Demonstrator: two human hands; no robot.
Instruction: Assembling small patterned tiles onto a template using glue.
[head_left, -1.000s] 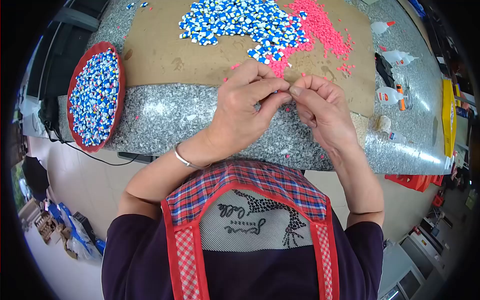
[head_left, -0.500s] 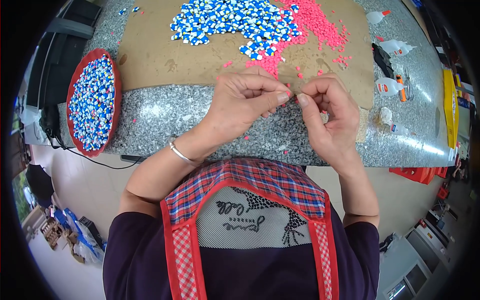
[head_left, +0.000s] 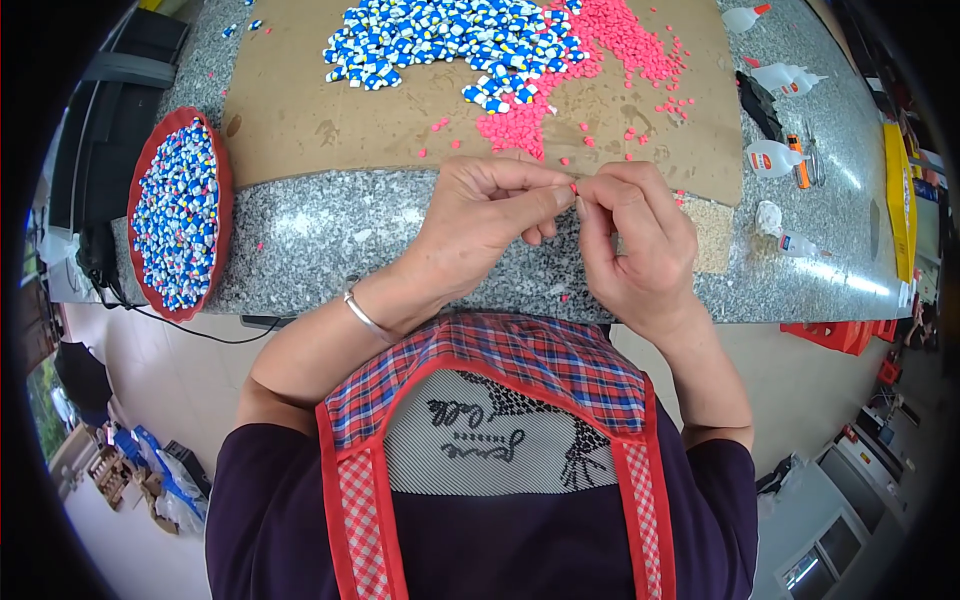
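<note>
Two hands meet over the near granite counter edge (head_left: 330,240): left hand (head_left: 490,215) and right hand (head_left: 630,240) both pinch one tiny pink piece (head_left: 573,187). Best kept close, fingertips steady, above the cardboard sheet (head_left: 330,110).

Viewpoint: your head camera looked steeply down over your chest and checked apron (head_left: 490,370).
Facing: forward onto the granite counter (head_left: 330,240) and cardboard sheet (head_left: 300,110).
Nearness: close; your hands sat mid-frame.
Edges: fisheye bent the counter's rim.
Shared views: you had one view only.
</note>
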